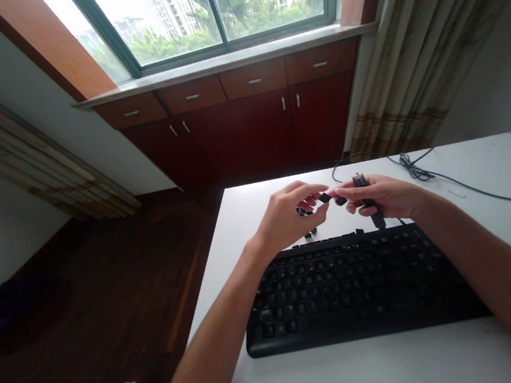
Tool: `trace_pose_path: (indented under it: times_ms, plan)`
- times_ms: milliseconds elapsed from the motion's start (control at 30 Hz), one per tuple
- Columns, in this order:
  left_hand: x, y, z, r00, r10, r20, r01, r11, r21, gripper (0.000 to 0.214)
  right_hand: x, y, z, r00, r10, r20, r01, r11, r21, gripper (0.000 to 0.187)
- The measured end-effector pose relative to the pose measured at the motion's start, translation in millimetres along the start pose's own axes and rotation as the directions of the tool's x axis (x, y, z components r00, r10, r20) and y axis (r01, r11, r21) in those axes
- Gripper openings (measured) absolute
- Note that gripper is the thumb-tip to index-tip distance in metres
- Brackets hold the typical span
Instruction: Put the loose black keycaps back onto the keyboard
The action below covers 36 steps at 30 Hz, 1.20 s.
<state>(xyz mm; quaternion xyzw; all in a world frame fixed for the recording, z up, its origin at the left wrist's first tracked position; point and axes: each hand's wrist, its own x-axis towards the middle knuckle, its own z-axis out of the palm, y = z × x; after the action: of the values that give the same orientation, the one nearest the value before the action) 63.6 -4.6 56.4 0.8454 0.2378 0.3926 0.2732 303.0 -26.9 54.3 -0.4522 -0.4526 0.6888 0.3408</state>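
Black handled tool (366, 201) in right hand (381, 195), tip down toward keyboard (357, 288)

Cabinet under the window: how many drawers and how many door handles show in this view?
Drawers: 4
Door handles: 4
Total: 8
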Motion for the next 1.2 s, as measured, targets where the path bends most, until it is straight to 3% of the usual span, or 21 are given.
trace_pose_path:
  times_ms: [100, 200, 300, 367, 433, 600, 767, 833, 933, 1033, 1200]
  plan:
    - [1, -1, -4.0, 0.998, -0.005, 0.067, 0.001, 0.998, 0.058, 0.020, -2, -3, -1, 0.999, -0.014, -0.052, 0.004, 0.980, -0.199, 0.035]
    - [2, 1, -11.5, 0.975, -0.028, 0.220, 0.001, 0.992, 0.124, 0.018, -1, -3, -1, 0.995, -0.046, -0.088, -0.003, 0.873, -0.489, 0.039]
    - [2, 3, -19.1, 0.902, -0.057, 0.427, 0.000, 0.991, 0.132, 0.019, 4, 5, -2, 0.982, -0.140, -0.127, -0.020, 0.589, -0.808, 0.038]
    - [2, 3, -22.2, 0.858, -0.091, 0.506, 0.031, 0.992, 0.125, 0.019, 9, 14, -2, 0.966, -0.216, -0.140, -0.042, 0.405, -0.913, 0.033]
    - [1, 1, -23.6, 0.834, -0.139, 0.534, 0.087, 0.989, 0.121, 0.020, 14, 23, -2, 0.954, -0.260, -0.146, -0.057, 0.323, -0.945, 0.026]
    - [-3, -6, -27.0, 0.766, -0.254, 0.591, 0.216, 0.967, 0.135, 0.019, 17, 32, 1, 0.955, -0.271, -0.118, -0.046, 0.259, -0.965, 0.017]
    - [-6, -17, -34.1, 0.724, -0.282, 0.629, 0.184, 0.958, 0.218, 0.018, 8, 20, 20, 0.947, -0.320, -0.014, 0.080, 0.277, -0.957, 0.027]
    - [-6, -23, -36.6, 0.716, -0.295, 0.632, 0.231, 0.955, 0.184, 0.020, 3, 15, 31, 0.930, -0.359, 0.076, 0.197, 0.314, -0.929, 0.025]
    - [-8, -30, -39.4, 0.679, -0.349, 0.645, 0.397, 0.915, 0.077, 0.023, -3, 13, 45, 0.902, -0.381, 0.201, 0.332, 0.315, -0.889, 0.019]
    - [-9, -33, -41.2, 0.637, -0.374, 0.674, 0.521, 0.854, -0.019, 0.025, -5, 14, 53, 0.893, -0.364, 0.264, 0.374, 0.274, -0.886, 0.021]
    - [-9, -32, -41.6, 0.639, -0.365, 0.677, 0.591, 0.797, -0.128, 0.027, -8, 13, 60, 0.880, -0.385, 0.278, 0.395, 0.269, -0.878, 0.022]
